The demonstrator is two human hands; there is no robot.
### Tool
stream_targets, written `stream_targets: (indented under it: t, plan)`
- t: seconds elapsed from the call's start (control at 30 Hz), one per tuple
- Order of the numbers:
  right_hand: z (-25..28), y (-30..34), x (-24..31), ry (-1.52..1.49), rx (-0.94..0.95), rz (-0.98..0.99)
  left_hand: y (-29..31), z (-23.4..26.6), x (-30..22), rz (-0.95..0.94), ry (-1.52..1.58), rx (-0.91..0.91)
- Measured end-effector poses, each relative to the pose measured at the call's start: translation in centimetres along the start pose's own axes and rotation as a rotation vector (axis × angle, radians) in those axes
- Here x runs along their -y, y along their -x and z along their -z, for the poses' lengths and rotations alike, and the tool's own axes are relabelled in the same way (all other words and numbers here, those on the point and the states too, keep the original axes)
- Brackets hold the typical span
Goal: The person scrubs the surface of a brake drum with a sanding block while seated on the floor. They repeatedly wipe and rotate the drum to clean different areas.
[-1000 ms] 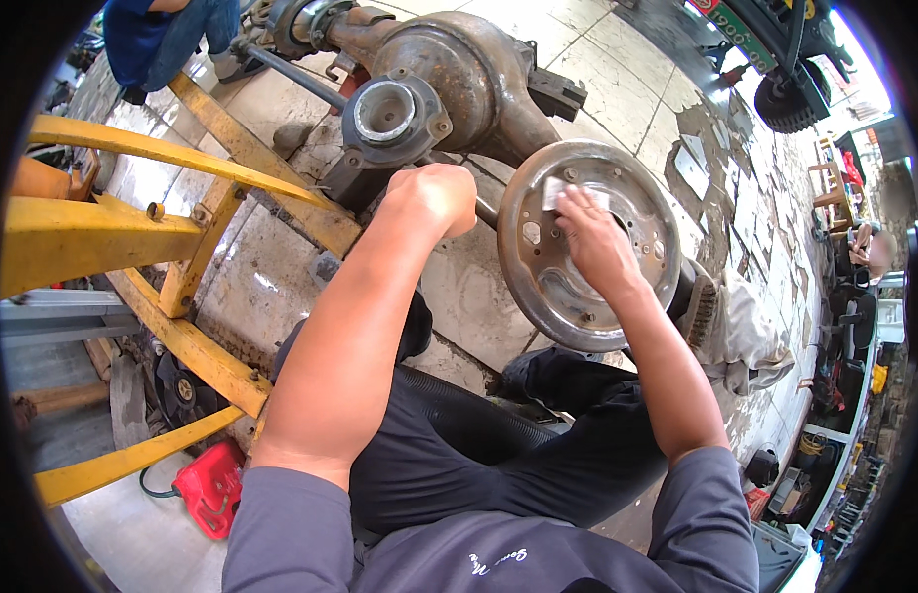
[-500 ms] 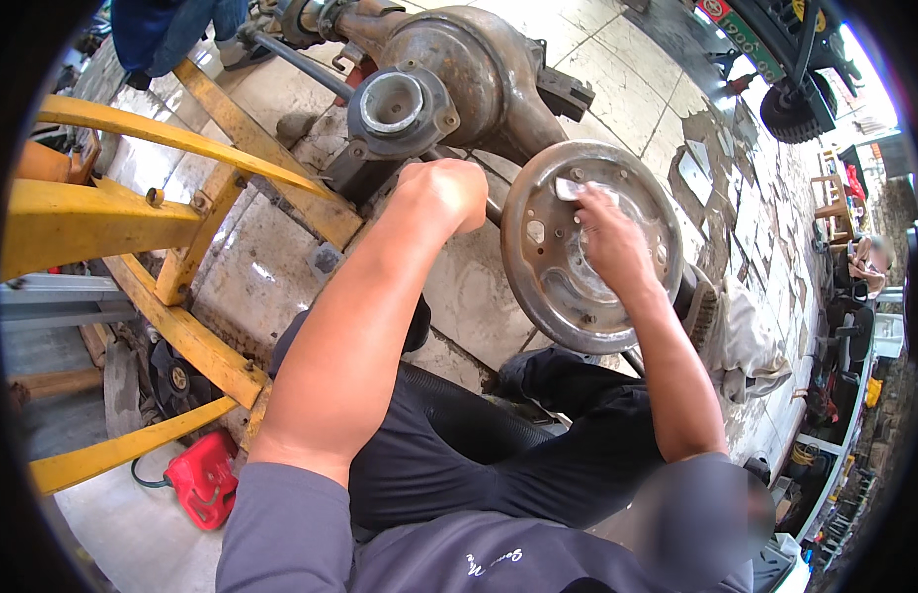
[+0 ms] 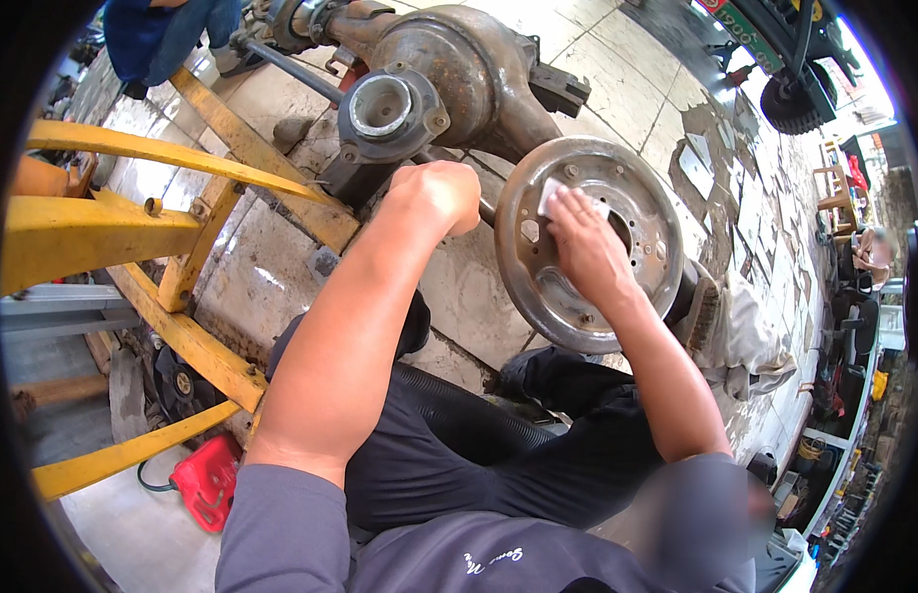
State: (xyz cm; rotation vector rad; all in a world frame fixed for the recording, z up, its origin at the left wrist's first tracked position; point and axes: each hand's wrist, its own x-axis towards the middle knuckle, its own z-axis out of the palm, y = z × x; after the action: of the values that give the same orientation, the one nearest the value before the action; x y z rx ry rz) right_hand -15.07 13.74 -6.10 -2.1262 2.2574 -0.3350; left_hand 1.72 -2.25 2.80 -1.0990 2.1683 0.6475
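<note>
My right hand (image 3: 589, 242) presses a small white piece, cloth or paper (image 3: 552, 197), against the face of a round, worn metal backing plate (image 3: 625, 170). Its fingers lie over the white piece. The plate stands tilted on the axle's end and has several holes and a large central opening, partly behind my hand. Left of the plate, my left hand (image 3: 437, 198) is closed in a fist; whatever it may hold is hidden. Just beyond that fist are a grey flanged hub (image 3: 426, 121) and the rusty, bulging axle housing (image 3: 454, 64).
A yellow metal frame (image 3: 103, 235) fills the left side. A red container-like object (image 3: 206, 482) lies at lower left. Pale cloth (image 3: 744, 336) hangs right of the plate. Another person in blue (image 3: 167, 44) is at far left. Cracked tiles (image 3: 696, 163) lie at right.
My right hand has slid left and slightly down across the plate with the white piece, its fingers now flatter. My left fist stays nearly in place.
</note>
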Motion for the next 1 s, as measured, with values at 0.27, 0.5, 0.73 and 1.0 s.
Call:
stream_targets:
  t: [0.27, 0.5, 0.73, 1.0]
  plan:
    - [-0.3, -0.2, 0.6, -0.008, 0.003, -0.055, -0.4, -0.5, 0.4, -0.006, -0.035, -0.009]
    - [-0.7, -0.4, 0.3, 0.005, -0.018, -0.002, -0.6, -1.1, 0.8, -0.025, -0.028, -0.059]
    - [-2.1, 0.2, -0.9, 0.093, 0.005, 0.051, -1.5, -1.2, 0.6, -0.042, -0.057, -0.052]
    - [-0.2, -0.5, 1.0, -0.03, 0.029, 0.05, -1.0, -1.3, 0.6, -0.051, -0.05, -0.058]
